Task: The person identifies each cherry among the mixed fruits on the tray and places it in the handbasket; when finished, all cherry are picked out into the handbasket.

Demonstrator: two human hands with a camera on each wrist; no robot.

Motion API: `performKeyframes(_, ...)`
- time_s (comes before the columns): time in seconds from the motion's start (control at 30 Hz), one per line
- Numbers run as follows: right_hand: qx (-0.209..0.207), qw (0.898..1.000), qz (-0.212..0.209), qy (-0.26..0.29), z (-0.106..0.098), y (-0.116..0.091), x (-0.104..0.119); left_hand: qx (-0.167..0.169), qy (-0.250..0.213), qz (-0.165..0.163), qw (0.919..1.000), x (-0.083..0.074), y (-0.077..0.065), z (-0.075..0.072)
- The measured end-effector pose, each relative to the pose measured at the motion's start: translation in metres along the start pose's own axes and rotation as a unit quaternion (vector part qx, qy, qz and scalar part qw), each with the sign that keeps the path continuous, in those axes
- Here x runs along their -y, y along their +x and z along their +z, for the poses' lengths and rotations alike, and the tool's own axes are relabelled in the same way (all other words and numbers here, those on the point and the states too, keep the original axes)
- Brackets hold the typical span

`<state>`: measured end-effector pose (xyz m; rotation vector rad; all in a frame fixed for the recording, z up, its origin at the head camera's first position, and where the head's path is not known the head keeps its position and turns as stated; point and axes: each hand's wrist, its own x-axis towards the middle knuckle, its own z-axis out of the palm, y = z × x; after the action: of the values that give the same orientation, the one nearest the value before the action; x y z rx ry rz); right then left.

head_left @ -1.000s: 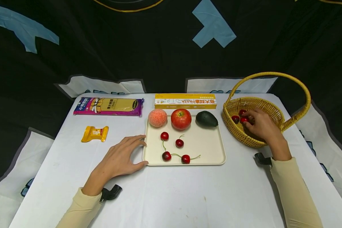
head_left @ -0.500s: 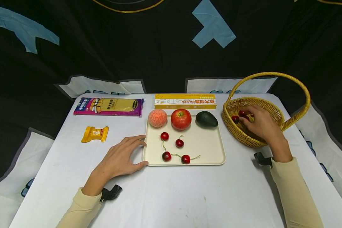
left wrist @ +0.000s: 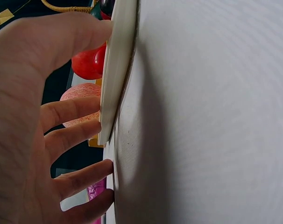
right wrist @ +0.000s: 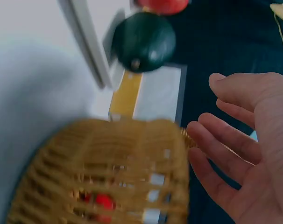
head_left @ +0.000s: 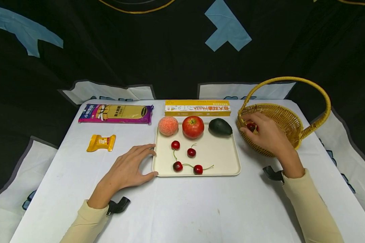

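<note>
My left hand (head_left: 126,168) touches the left side of the cream tray (head_left: 222,162), thumb at the near corner and fingertips along the edge. On the tray lie a peach (head_left: 168,126), a red apple (head_left: 193,127), an avocado (head_left: 220,127) and several cherries (head_left: 191,153), some with stems. My right hand (head_left: 266,133) is over the left part of the wicker basket (head_left: 287,118). In the right wrist view its thumb and fingers stand apart with nothing between them. A dark red cherry (head_left: 251,127) shows in the basket beyond the thumb; the hand hides other parts.
The basket's tall handle (head_left: 292,79) arches over it. Behind the tray lies a yellow pasta box (head_left: 197,108). A purple noodle packet (head_left: 115,113) and a small orange-yellow wrapped snack (head_left: 101,142) are at the left of the white-covered table (head_left: 182,209).
My right hand has moved left, from among the cherries inside the basket to over its left rim. The left hand and the tray have stayed still.
</note>
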<state>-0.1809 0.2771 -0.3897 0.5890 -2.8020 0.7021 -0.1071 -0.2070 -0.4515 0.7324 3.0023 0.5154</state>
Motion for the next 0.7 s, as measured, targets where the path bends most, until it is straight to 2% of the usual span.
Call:
performKeyframes(0.23,-0.004,0.997,-0.080,0.011,0.015,-0.002,0.020,0.001,0.001,-0.001,1.0000,0.000,0.000,0.000)
performKeyframes(0.5,0.037,0.993,-0.109,0.013,0.031,-0.004,0.045,0.004,0.000,-0.005,1.0000,0.001,-0.001,0.001)
performKeyframes(0.7,0.045,0.987,-0.149,0.029,0.045,-0.008,0.057,0.005,-0.001,-0.001,1.0000,0.001,0.000,0.000)
